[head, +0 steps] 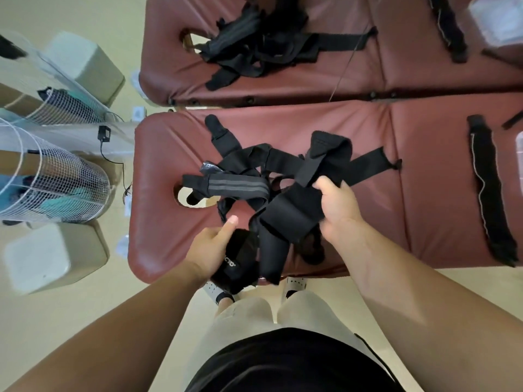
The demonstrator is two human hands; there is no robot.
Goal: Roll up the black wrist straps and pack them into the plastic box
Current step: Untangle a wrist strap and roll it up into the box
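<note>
A massage or therapy room is being shown: two padded maroon treatment tables [424, 193] with face holes [186, 198] at nine o'clock, and standing fans [56, 188] beyond them.

Two maroon padded massage tables [424, 210] sit side by side, each with a face hole [181, 198] at the left end. On the cream floor to the left: wire mesh baskets [60, 188] and pale boxy blocks [53, 257].
</note>
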